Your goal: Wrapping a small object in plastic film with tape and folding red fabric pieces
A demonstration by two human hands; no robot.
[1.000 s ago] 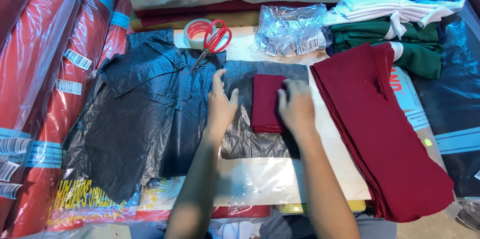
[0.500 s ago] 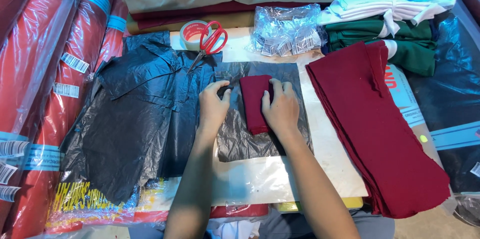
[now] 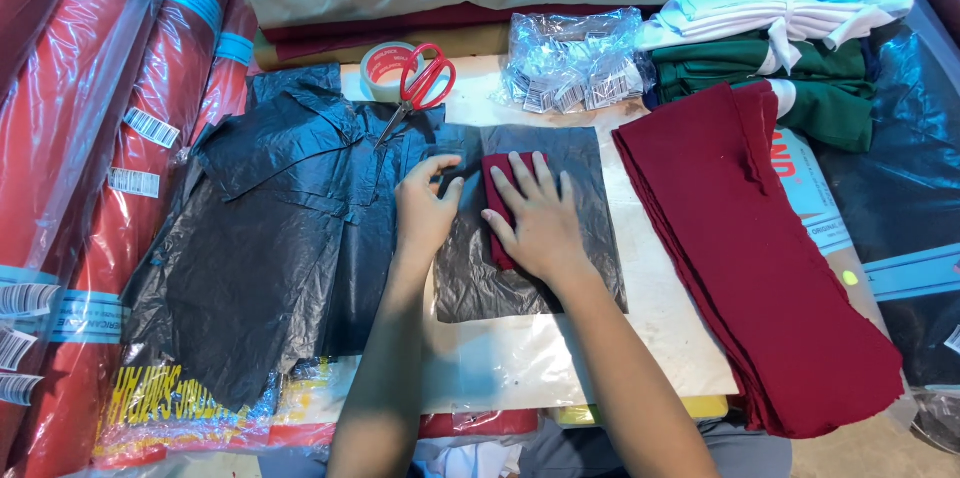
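One folded maroon cloth (image 3: 497, 200) lies on a dark plastic sheet (image 3: 570, 268) on the table (image 3: 660, 308), not yet wrapped. Right hand (image 3: 540, 218) presses it, fingers spread; left hand (image 3: 425, 210) pinches the sheet's edge.

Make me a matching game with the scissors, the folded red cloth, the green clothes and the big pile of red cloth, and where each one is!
Things:
1. scissors
2. folded red cloth
3. green clothes
4. big pile of red cloth

Places:
A. under the right hand, on the grey plastic sheet
B. along the right side of the table
C. resting on the roll of tape
D. far right corner, under white cloth

Pairs: 1-C, 2-A, 3-D, 4-B
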